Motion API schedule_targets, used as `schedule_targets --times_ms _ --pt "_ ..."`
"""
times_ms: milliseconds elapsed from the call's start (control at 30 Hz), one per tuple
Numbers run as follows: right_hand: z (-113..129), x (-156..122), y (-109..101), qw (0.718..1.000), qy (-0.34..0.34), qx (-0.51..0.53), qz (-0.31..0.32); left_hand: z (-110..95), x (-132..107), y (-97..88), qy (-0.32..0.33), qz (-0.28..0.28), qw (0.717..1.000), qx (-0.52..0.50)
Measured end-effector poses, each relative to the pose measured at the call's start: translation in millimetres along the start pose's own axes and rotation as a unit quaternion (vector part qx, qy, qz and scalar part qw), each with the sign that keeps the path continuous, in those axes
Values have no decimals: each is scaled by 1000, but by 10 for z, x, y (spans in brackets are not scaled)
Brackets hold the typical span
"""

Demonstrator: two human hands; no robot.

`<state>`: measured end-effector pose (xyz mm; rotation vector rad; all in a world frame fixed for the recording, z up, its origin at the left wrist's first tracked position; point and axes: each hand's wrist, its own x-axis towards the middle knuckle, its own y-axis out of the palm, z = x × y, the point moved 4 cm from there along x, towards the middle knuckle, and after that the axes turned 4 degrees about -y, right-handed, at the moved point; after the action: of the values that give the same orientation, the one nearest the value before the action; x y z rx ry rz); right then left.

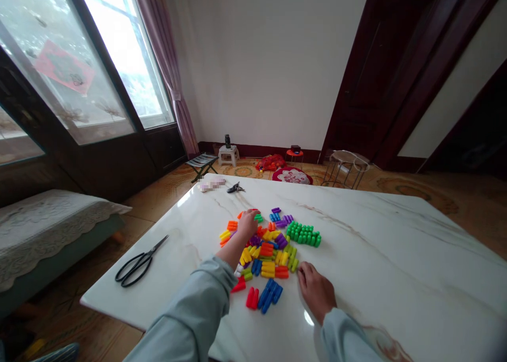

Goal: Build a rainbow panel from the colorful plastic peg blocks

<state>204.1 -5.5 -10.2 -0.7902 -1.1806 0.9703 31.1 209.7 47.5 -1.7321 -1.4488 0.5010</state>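
Note:
My left hand [248, 222] reaches over the far left part of a pile of colourful plastic building blocks [268, 249]. Its fingers bend down beside a green block [258, 218]; whatever lies under the fingertips is hidden. Just right of the pile, my right hand [317, 289] rests on the white table [368, 256] with curled fingers, and its inner side is out of sight. A lime block [294, 265] lies close to those fingertips. Green blocks [303, 234] stand grouped together at the pile's right. Nearer to me are joined blue blocks [270, 295] and a red block [252, 298].
Black-handled scissors [137, 264] lie at the table's left. Small dark pliers [235, 188] and a blurred pinkish item [212, 183] lie near the far edge. Beyond stand a folding stool [202, 162], a white stool [228, 153] and a wire-legged stool [346, 167].

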Motion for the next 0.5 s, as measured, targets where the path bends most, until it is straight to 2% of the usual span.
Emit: schedule_targets --times_ms 167,300,400,467,500 --pt "-24 -13 36 1000 1 -1 16 95 235 221 -4 70 996 49" --pt "-27 -11 39 1000 8 4 27 22 261 232 -12 57 997 49" --pt "-14 -2 25 999 21 17 41 -140 83 160 -5 19 999 31" --pt "-13 2 2 998 35 38 46 -302 -198 137 15 4 1000 -14" --pt "-16 3 -15 997 42 53 46 -398 -388 138 40 4 993 -108"
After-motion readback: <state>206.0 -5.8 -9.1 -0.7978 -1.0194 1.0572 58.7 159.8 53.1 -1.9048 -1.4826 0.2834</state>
